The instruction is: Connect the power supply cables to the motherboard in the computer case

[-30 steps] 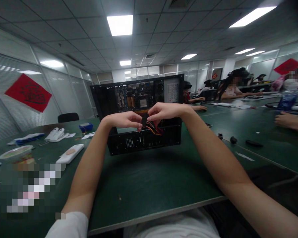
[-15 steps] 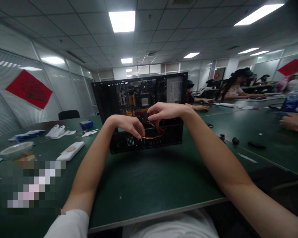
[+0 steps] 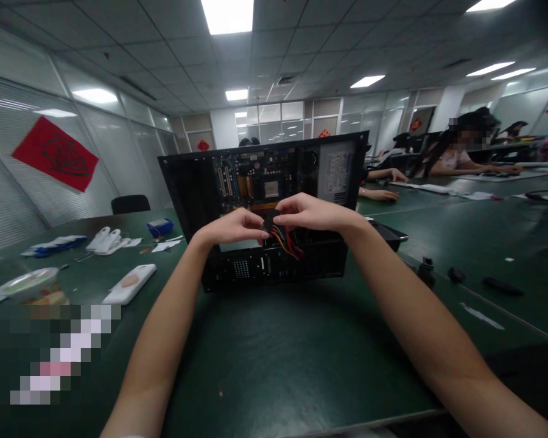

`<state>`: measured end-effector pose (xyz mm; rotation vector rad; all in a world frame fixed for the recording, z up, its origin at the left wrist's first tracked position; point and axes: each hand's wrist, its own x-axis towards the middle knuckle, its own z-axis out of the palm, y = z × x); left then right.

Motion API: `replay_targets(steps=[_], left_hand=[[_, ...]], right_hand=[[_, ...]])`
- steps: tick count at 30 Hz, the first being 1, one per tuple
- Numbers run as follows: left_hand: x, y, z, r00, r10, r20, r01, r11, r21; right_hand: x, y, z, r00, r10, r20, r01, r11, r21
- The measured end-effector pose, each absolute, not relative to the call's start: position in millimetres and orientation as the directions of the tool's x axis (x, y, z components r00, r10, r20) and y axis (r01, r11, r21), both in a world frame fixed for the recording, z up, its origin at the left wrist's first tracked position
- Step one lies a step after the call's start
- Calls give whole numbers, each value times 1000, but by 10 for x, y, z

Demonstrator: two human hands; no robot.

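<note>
A green tabletop (image 3: 274, 359) fills the lower part of the head view, in a bright office with a panelled ceiling (image 3: 173, 48) and glass partitions. Take the dial's centre as the black metal computer case (image 3: 219, 267), its open side facing the wearer and its top edge slanting slightly. Inside, a dark circuit board (image 3: 251, 167) sits just above centre, and a silver power supply (image 3: 335, 173) towards 2 o'clock.

In front of the case's middle is a black plastic connector (image 3: 271, 219) with a bundle of red, yellow and black wires (image 3: 288, 241) trailing towards 5 o'clock. The right hand (image 3: 313, 213) pinches the connector between thumb and forefinger at its 2 o'clock side. The left hand (image 3: 236, 226) has its thumb and fingertips drawn close together at the 8 o'clock side; they seem to touch it, but I cannot tell whether they grip it.

A small blue box (image 3: 159, 227) lies towards 9 o'clock, a white slab-shaped device (image 3: 131, 286) between 8 and 9. Towards half past two, a co-worker's forearm (image 3: 481, 165) rests along the far table.
</note>
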<state>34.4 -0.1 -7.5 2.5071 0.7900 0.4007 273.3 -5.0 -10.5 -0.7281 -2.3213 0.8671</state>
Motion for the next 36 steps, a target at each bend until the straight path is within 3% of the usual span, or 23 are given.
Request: replay_targets(steps=[4, 12, 19, 23, 29, 36], left_hand=[[365, 4, -100, 734, 653, 185, 466, -682, 563], [346, 26, -89, 607, 664, 437, 586, -745, 318], [363, -6, -96, 591, 635, 498, 572, -765, 297], [441, -57, -98, 575, 620, 534, 562, -774, 293], [446, -129, -34, 644, 599, 476, 565, -792, 232], [383, -176, -48, 657, 570, 494, 588, -797, 137]], right_hand=[[2705, 47, -170, -647, 703, 296, 180, 519, -836], [2608, 225, -325, -630, 742, 228, -45, 258, -965], [2601, 148, -232, -608, 727, 319, -9, 395, -918], [2570, 65, -216, -559, 742, 371, -73, 402, -913], [2503, -119, -220, -553, 768, 322, 122, 457, -881], [2510, -132, -211, -664, 694, 277, 128, 471, -873]])
